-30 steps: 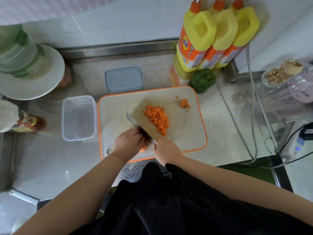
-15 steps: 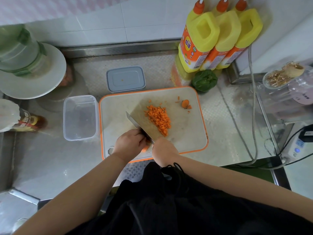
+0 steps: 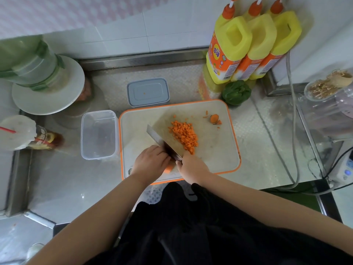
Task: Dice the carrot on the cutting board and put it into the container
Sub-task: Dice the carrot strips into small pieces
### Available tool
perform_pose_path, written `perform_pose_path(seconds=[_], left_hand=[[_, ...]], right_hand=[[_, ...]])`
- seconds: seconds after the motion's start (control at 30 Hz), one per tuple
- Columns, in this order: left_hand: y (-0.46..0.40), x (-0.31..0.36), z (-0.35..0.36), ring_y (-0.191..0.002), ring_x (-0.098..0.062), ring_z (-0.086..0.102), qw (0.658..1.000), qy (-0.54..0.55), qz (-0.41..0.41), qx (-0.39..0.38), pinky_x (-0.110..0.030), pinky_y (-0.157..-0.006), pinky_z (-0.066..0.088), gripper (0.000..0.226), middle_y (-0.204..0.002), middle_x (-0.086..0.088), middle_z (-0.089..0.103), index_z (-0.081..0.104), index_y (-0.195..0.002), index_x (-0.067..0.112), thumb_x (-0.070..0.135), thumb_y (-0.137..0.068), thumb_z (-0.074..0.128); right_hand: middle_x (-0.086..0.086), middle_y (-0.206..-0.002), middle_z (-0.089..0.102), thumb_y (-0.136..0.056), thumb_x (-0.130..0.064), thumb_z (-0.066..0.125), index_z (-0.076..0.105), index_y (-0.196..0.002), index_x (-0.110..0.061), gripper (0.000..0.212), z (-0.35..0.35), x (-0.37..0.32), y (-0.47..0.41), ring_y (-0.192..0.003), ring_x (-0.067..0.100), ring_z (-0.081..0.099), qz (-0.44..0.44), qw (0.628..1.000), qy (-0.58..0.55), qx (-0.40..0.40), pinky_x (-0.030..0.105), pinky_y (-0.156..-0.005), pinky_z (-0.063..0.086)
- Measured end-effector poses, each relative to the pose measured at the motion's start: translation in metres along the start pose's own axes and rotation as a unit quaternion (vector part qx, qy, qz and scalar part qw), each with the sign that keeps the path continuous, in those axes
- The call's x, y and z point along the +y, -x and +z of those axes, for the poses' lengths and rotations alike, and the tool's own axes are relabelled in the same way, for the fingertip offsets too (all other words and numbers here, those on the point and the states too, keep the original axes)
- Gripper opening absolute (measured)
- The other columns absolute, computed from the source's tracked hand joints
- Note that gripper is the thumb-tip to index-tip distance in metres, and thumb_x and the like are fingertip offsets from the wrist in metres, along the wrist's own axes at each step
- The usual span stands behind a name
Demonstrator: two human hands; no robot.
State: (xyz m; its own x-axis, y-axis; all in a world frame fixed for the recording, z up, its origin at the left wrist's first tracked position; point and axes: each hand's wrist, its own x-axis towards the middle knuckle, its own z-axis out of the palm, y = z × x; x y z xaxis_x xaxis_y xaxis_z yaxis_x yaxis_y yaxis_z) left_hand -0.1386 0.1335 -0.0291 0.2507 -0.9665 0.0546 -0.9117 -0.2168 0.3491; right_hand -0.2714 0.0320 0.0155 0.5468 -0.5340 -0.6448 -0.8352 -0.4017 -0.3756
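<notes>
Dicing under way on orange-rimmed white cutting board (image 3: 219, 159). Left hand (image 3: 150, 163) fingers curled on remaining orange carrot piece (image 3: 169, 169) at near edge; right hand (image 3: 193, 165) wrapped round steel cleaver (image 3: 162, 142). Diced orange pile (image 3: 184, 135) mid-board. Clear plastic container (image 3: 98, 134) left of board, holds nothing. Next: finish cuts, scoop.

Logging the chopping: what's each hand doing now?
Left hand: holding down the carrot piece.
Right hand: gripping the knife.

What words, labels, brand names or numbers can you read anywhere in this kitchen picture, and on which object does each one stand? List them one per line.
None can be read with certainty.
Front yellow bottle: orange label with large characters, too blurred to read.
The two bottles behind it: labels mostly hidden, small print unreadable.
Brown-labelled bottle lying at left: light characters, too blurred.
Cutting board, clear container, grey lid: no text visible.
</notes>
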Motion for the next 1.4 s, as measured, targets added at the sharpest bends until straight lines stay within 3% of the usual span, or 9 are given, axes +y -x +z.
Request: perform_pose_path(seconds=[0.17,0.3,0.47,0.83,1.03,1.13,1.2,1.27,1.4], left_hand=[[0.008,0.004,-0.032,-0.092,-0.031,0.053,0.976,0.026,-0.042,0.21,-0.039,-0.082,0.044,0.017,-0.101,-0.012,0.061,0.063,-0.095,0.008,0.019,-0.096,0.051],[-0.011,0.004,-0.04,-0.099,-0.03,0.055,0.996,-0.083,0.012,-0.004,-0.037,-0.094,0.033,0.036,-0.099,0.001,0.063,0.067,-0.093,0.017,0.04,-0.094,0.039],[-0.038,0.013,-0.048,-0.106,-0.024,0.052,0.954,-0.173,0.046,-0.241,-0.04,-0.102,0.032,0.066,-0.109,0.004,0.062,0.066,-0.109,0.025,0.051,-0.097,0.005],[-0.082,0.038,-0.055,-0.121,-0.025,0.045,0.875,-0.165,-0.032,-0.453,-0.041,-0.102,0.03,0.066,-0.118,-0.007,0.06,0.058,-0.122,0.023,0.055,-0.101,0.005],[-0.1,0.052,-0.084,-0.12,-0.03,0.045,0.916,-0.164,-0.002,-0.368,-0.043,-0.101,0.037,0.049,-0.123,-0.01,0.056,0.056,-0.125,0.019,0.043,-0.105,0.018],[-0.097,0.036,-0.087,-0.096,-0.028,0.055,0.994,-0.045,0.091,-0.033,-0.04,-0.081,0.044,0.028,-0.099,-0.007,0.062,0.064,-0.099,0.011,0.031,-0.1,0.044],[-0.082,0.024,-0.085,-0.084,-0.025,0.056,0.975,-0.009,0.146,0.169,-0.036,-0.074,0.045,0.017,-0.088,-0.006,0.063,0.065,-0.089,0.008,0.021,-0.096,0.057],[-0.065,0.009,-0.073,-0.078,-0.026,0.058,0.97,-0.015,0.179,0.166,-0.037,-0.069,0.049,0.014,-0.085,-0.006,0.065,0.067,-0.086,0.01,0.02,-0.094,0.061],[-0.056,-0.008,-0.04,-0.086,-0.023,0.063,0.965,-0.104,0.212,-0.114,-0.036,-0.066,0.052,0.02,-0.095,0.002,0.066,0.069,-0.093,0.021,0.028,-0.077,0.077]], right_hand=[[0.011,-0.089,0.062,-0.098,-0.026,0.042,0.035,-0.125,0.002,0.039,0.015,-0.002,0.01,-0.081,0.03,0.063,-0.012,1.0,0.002,0.004,0.033,-0.059,0.041],[0.0,-0.063,0.04,-0.098,-0.023,0.04,0.027,-0.13,0.004,0.044,0.025,-0.007,0.011,-0.058,0.023,0.048,0.0,1.0,0.02,-0.008,0.028,-0.045,0.026],[0.001,-0.061,0.037,-0.098,-0.02,0.041,0.023,-0.133,0.006,0.047,0.026,-0.006,0.008,-0.057,0.025,0.045,-0.003,1.0,0.013,-0.027,0.03,-0.046,0.025],[0.01,-0.083,0.062,-0.098,-0.021,0.043,0.004,-0.147,0.002,0.067,0.016,-0.009,0.017,-0.065,0.028,0.053,-0.045,0.999,0.001,0.013,0.031,-0.057,0.036],[0.004,-0.078,0.053,-0.097,-0.025,0.043,0.036,-0.121,-0.003,0.034,0.002,-0.007,0.023,-0.075,0.032,0.059,-0.04,0.998,-0.039,0.031,0.033,-0.06,0.039],[0.005,-0.083,0.058,-0.098,-0.034,0.043,0.041,-0.102,-0.011,0.024,-0.011,0.004,0.023,-0.077,0.029,0.06,-0.018,0.987,-0.152,0.039,0.033,-0.063,0.041],[0.007,-0.087,0.061,-0.097,-0.038,0.044,0.045,-0.1,-0.012,0.026,-0.017,0.013,0.02,-0.085,0.031,0.061,0.015,0.976,-0.208,0.057,0.033,-0.067,0.042],[0.012,-0.097,0.063,-0.097,-0.039,0.045,0.049,-0.106,-0.01,0.031,-0.021,0.021,0.017,-0.093,0.033,0.061,0.047,0.966,-0.242,0.077,0.036,-0.074,0.043],[0.004,-0.086,0.059,-0.097,-0.042,0.044,0.05,-0.101,-0.011,0.032,-0.026,0.033,0.011,-0.086,0.028,0.061,0.077,0.948,-0.292,0.098,0.035,-0.071,0.044]])
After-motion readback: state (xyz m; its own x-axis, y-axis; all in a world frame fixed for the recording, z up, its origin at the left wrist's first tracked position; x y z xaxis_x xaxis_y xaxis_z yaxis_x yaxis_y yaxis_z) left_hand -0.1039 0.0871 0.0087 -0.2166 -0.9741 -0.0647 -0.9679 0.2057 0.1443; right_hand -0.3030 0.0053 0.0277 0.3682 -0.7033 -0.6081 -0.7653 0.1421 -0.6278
